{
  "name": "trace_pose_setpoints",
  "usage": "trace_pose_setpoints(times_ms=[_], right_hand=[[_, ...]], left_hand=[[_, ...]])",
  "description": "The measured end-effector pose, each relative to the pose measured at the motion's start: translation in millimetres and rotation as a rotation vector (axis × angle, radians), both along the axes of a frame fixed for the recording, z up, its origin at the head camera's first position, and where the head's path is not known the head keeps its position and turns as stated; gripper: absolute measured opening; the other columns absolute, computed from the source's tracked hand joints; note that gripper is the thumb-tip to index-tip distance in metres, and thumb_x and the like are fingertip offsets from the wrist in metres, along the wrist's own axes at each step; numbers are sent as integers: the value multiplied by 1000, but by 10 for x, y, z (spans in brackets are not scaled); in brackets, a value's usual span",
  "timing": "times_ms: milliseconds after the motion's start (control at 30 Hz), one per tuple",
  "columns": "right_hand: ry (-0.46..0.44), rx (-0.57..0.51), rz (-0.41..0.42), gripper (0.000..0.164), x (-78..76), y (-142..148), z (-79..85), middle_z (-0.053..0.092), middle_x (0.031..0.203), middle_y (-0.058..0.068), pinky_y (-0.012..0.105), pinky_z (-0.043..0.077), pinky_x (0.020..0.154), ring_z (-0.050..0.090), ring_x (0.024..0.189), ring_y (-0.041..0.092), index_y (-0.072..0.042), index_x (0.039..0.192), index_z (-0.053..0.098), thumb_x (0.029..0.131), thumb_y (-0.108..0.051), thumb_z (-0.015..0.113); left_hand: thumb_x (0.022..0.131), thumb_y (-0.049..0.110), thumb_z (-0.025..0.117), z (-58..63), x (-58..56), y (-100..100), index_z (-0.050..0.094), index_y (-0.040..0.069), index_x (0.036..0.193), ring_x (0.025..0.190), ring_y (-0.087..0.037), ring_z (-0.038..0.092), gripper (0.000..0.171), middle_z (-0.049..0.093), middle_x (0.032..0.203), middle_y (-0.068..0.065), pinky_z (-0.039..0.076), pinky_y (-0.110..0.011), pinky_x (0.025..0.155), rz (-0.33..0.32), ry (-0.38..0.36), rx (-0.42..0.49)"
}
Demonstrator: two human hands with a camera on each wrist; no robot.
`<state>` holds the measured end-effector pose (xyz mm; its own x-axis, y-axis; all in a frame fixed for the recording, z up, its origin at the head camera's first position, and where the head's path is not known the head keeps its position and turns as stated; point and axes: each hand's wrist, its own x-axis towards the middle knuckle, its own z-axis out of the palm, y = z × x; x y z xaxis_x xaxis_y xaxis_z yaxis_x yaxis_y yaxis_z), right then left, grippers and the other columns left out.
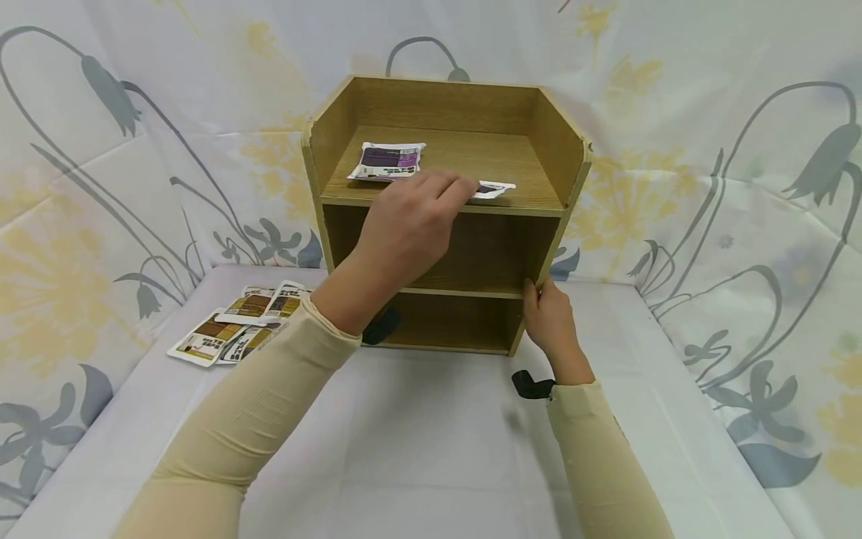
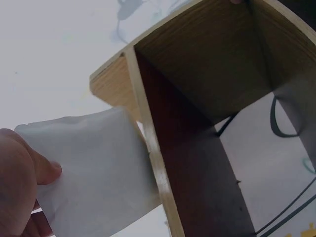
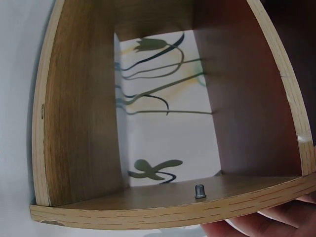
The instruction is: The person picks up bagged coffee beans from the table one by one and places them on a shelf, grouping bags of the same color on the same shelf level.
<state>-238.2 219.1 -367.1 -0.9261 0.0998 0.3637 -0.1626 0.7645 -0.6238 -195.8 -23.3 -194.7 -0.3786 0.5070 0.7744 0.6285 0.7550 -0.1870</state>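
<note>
A small wooden shelf unit (image 1: 465, 292) stands at the back of the white-covered table. My left hand (image 1: 419, 221) is over the front edge of its top tier, pinching a flat packet (image 1: 494, 189). In the left wrist view the packet's plain white back (image 2: 98, 173) shows, with the thumb lying on it. A packet with a purple label (image 1: 389, 159) lies on the top tier, left of that hand. My right hand (image 1: 554, 322) grips the unit's right side panel at middle-shelf height; its fingers (image 3: 276, 222) show on the panel's outer face in the right wrist view.
Several packets with brown and yellow labels (image 1: 236, 322) lie overlapping on the table, left of the unit. Floral cloth (image 1: 673, 150) hangs behind and at both sides. A small metal peg (image 3: 199, 191) sticks out inside the side panel.
</note>
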Motion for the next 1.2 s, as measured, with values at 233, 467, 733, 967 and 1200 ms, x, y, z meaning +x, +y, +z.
trace_pose_setpoints(times_ms=[233,467,733,967,1200], right_hand=[[-14,-18,9,46,5,-18,9,66,97,29,51,52,68,66,83,40,4,114,54,104,-35,33],[-11,-21,17,47,2,-24,1,66,97,29,50,53,67,67,83,39,4,117,54,104,-36,32],[-12,-18,9,48,-7,-19,-13,67,96,28,50,53,67,67,83,39,4,117,54,104,-36,32],[-5,-7,12,49,-8,-15,-14,66,97,30,53,53,67,67,84,42,5,117,54,104,-37,31],[17,0,6,47,2,-4,-12,66,94,31,53,51,65,66,82,43,4,114,54,104,-35,32]], left_hand=[[101,7,38,-17,-50,74,64,11,120,107,-23,66,33,69,115,-6,55,-37,88,47,-41,-96],[102,11,34,-21,-116,157,58,10,129,116,-25,61,36,66,123,-8,51,-38,98,116,-120,-190],[101,10,33,12,-210,242,53,11,136,123,-25,57,40,60,133,-8,44,-37,107,160,-227,-235],[102,10,34,12,-316,320,55,12,133,120,-24,60,38,63,130,-6,53,-41,93,170,-243,-236],[103,12,34,50,-385,394,54,14,136,120,-23,60,39,62,131,-6,55,-41,90,194,-298,-251]])
